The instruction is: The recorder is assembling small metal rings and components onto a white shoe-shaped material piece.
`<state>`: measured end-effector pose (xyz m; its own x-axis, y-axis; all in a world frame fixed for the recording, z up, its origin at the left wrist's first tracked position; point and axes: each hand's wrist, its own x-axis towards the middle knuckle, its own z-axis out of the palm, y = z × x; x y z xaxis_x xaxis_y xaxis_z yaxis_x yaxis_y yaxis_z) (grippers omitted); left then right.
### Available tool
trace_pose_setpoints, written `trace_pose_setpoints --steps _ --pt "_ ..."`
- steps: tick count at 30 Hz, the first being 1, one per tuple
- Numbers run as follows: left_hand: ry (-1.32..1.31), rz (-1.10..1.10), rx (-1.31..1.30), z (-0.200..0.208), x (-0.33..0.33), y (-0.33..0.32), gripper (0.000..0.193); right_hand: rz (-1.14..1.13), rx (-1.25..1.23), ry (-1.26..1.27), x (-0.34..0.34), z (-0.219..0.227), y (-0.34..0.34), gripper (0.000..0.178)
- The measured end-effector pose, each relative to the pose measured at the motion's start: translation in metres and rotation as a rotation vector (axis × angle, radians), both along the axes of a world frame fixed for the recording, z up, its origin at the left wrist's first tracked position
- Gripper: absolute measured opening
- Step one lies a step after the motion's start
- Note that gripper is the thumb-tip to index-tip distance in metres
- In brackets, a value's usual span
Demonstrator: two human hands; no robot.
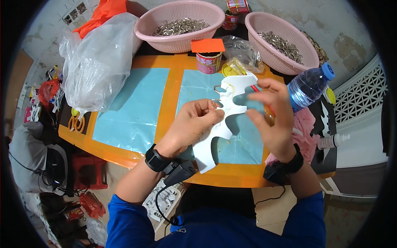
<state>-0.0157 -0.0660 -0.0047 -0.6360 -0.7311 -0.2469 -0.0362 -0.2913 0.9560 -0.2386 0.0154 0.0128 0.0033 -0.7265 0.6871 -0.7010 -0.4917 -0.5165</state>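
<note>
A flat white strip with scalloped cut-outs (205, 151) lies slantwise over the blue sheet in front of me. My left hand (188, 124) is closed at its left edge, thumb and fingertips pinching the strip beside a small curved metal hook (215, 101). Another metal hook (217, 88) sticks out of that same edge a little farther away. Off to the strip's right, my right hand (273, 120) is raised with its fingers apart, slightly blurred, holding nothing I can see. Behind that hand, something small and red (255, 88) partly shows.
Two pink baskets (182, 43) (285, 62) of metal pieces stand at the back. A paper tub (208, 62) and yellow lid (231, 69) sit before them. A water bottle (309, 87) and pink cloth (304, 128) are right; a stuffed plastic bag (97, 62) and orange-handled scissors (77, 123) are left.
</note>
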Motion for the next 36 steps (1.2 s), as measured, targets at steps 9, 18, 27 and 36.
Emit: trace_pose_setpoints --steps 9,18,27,36 --pt "-0.045 -0.107 -0.249 -0.002 -0.009 0.011 0.016 0.218 0.737 -0.648 0.016 -0.022 -0.002 0.038" --pt "-0.028 -0.224 -0.391 0.002 -0.004 0.01 0.015 0.522 1.038 -1.296 0.005 -0.021 -0.002 0.023" --pt "0.174 -0.249 -0.267 -0.002 -0.001 0.004 0.017 0.546 1.016 -1.391 0.008 -0.018 0.0 0.021" --pt "0.086 -0.165 -0.289 -0.002 -0.008 0.008 0.017 0.46 0.94 -1.188 0.007 -0.027 -0.002 0.026"
